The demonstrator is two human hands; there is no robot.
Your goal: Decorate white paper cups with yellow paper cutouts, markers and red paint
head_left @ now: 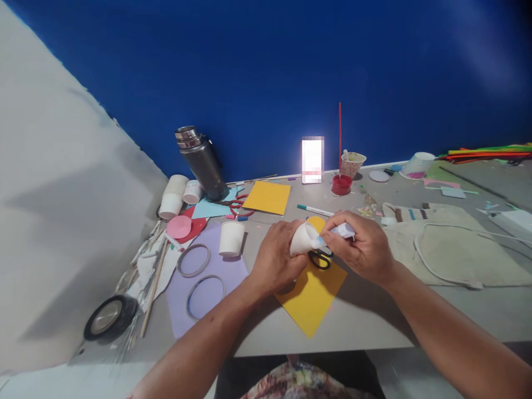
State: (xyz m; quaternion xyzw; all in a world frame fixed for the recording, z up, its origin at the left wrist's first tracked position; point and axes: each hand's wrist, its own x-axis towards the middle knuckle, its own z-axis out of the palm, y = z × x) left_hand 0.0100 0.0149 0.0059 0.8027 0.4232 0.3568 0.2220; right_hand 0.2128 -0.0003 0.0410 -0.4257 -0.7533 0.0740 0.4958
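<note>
White paper cup [302, 239], tipped on its side, sits clamped in the left hand [276, 263] just above the yellow sheet [312, 293] on the table [366, 316]. Right hand [362, 247] is closed round a small white tube [344, 230], nozzle end touching the cup's wall. Black-handled scissors [320, 258] lie on the yellow sheet directly under the cup, partly hidden by both hands.

Risks, as a judgement: too hard a squeeze on the tube could flood the cup wall & drip onto the sheet or scissors; a tight left grip could crush the thin cup.

Around the yellow sheet: upright cup [231, 238] and lilac paper [203, 288] w/ two rings to its left; teal marker [315, 210] and red paint pot [341, 184] beyond it; cloth bag [449, 249] to its right. Nothing blocks the hands except the scissors underneath.
</note>
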